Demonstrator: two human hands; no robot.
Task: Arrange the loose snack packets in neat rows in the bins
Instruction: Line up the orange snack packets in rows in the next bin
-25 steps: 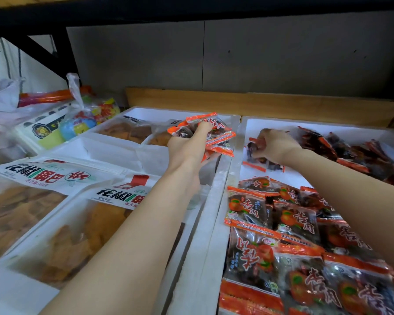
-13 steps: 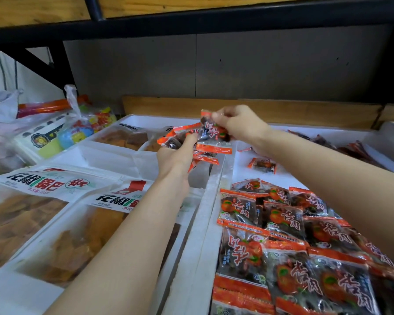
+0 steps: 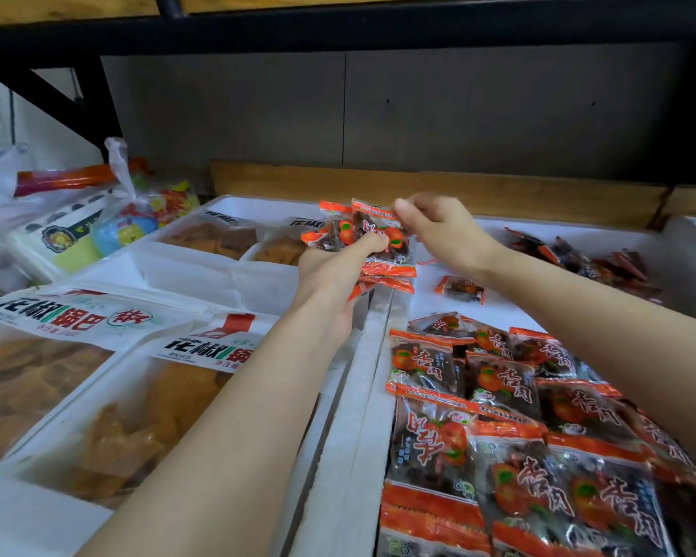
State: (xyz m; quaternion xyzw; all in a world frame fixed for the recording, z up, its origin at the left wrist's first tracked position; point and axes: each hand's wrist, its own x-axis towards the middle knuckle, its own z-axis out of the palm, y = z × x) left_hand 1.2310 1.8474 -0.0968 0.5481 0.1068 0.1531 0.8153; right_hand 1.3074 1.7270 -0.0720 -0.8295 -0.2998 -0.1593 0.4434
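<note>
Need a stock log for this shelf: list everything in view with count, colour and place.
right bin: one, white, right side
held packets: small stack, orange and dark, in the left hand above the right bin's edge
rowed packets: many, orange and dark, overlapping rows, near part of right bin
single packet: one, orange and dark, alone on that bin's floor
loose packets: heap, count unclear, same colours, bin's far right
large bags: at least four, clear, white labels, brown contents, left side
plastic bag: one, clear, colourful contents, far left
left hand: one, grips the held packets
right hand: one, fingers curled at the stack's top, grip unclear
</note>
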